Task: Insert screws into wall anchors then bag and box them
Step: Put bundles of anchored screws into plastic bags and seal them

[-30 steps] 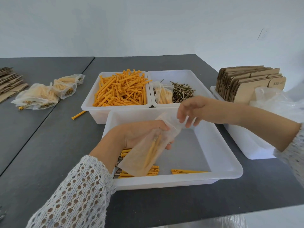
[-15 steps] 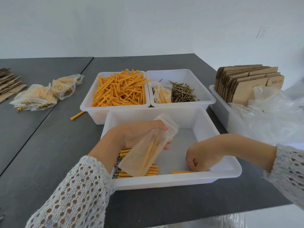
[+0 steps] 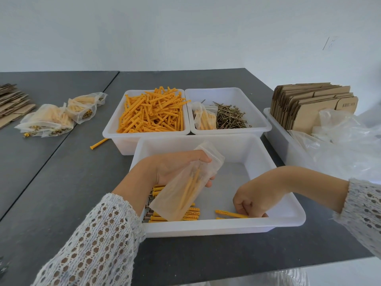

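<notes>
My left hand [image 3: 175, 169] grips a small clear zip bag [image 3: 185, 186] with a few orange anchors inside, held over the near white tray [image 3: 288, 205]. Beneath the bag, a row of assembled orange anchors with screws [image 3: 191, 213] lies on the tray floor. My right hand [image 3: 252, 200] is down in the tray's front right corner, fingers curled onto an orange anchor [image 3: 228, 214] lying there. Behind stand a bin of loose orange anchors [image 3: 152, 112] and a bin of screws [image 3: 231, 117] that also holds a filled bag.
Filled bags [image 3: 53, 118] lie on the dark table at the left, with flat cardboard [image 3: 12, 102] beyond them. One loose anchor [image 3: 98, 143] lies by the anchor bin. At the right a bin [image 3: 278, 131] holds folded cardboard boxes and clear plastic bags [image 3: 346, 145].
My right hand dropped from the bag's mouth into the tray's front right corner and now closes on an anchor there. The left hand keeps the bag in place.
</notes>
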{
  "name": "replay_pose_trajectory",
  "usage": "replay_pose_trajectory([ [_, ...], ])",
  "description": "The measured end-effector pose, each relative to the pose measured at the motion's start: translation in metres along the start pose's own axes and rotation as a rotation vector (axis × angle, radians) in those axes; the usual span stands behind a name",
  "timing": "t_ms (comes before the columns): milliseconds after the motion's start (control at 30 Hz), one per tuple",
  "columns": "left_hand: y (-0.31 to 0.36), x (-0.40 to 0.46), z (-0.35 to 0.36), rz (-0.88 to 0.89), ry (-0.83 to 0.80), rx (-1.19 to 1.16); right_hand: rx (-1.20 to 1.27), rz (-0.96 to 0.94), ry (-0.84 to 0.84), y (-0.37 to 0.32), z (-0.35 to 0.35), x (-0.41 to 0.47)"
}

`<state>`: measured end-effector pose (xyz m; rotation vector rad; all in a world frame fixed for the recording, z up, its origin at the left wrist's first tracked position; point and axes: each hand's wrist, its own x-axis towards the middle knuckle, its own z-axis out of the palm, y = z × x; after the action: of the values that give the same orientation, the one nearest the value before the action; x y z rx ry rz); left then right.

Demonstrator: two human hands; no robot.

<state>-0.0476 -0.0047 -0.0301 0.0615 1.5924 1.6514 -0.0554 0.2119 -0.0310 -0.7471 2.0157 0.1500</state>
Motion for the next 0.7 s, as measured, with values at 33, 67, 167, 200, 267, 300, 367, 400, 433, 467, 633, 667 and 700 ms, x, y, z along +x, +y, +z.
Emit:
replay_pose_trajectory([
  [33, 0.0, 0.0, 0.0, 0.001, 0.005, 0.002, 0.008, -0.003, -0.007, 0.0, 0.0, 0.001],
  [67, 0.0, 0.0, -0.001, -0.001, 0.011, 0.001, 0.018, -0.002, -0.015, 0.001, 0.0, 0.002],
  [167, 0.0, 0.0, -0.002, -0.004, 0.018, 0.002, 0.02, -0.009, -0.04, 0.001, 0.0, 0.005],
  [200, -0.001, 0.0, -0.002, 0.002, 0.017, 0.008, 0.015, -0.021, -0.049, 0.002, -0.001, 0.006],
  [267, -0.001, 0.0, -0.002, 0.007, 0.017, 0.011, 0.024, -0.043, -0.067, 0.004, -0.002, 0.007],
  [300, -0.001, 0.0, -0.003, 0.005, 0.019, 0.009, 0.034, -0.052, -0.075, 0.005, -0.004, 0.007],
  [367, -0.002, 0.0, -0.004, -0.002, 0.022, 0.01, 0.061, -0.06, -0.101, 0.006, -0.008, 0.005],
  [400, -0.002, 0.0, -0.004, -0.004, 0.024, 0.008, 0.074, -0.061, -0.116, 0.008, -0.011, 0.004],
  [433, -0.002, 0.0, -0.004, -0.005, 0.025, 0.006, 0.083, -0.06, -0.129, 0.01, -0.014, 0.004],
  [467, -0.001, 0.0, -0.005, -0.008, 0.028, 0.003, 0.091, -0.064, -0.143, 0.012, -0.017, 0.003],
  [633, -0.001, -0.001, -0.007, -0.018, 0.035, -0.011, 0.294, -0.116, -0.165, 0.021, -0.04, 0.001],
  [667, -0.001, -0.001, -0.008, -0.02, 0.034, -0.009, 0.333, -0.115, -0.131, 0.024, -0.048, -0.003],
  [700, -0.001, -0.001, -0.009, -0.021, 0.037, -0.004, 0.349, -0.108, -0.087, 0.026, -0.056, -0.008],
])
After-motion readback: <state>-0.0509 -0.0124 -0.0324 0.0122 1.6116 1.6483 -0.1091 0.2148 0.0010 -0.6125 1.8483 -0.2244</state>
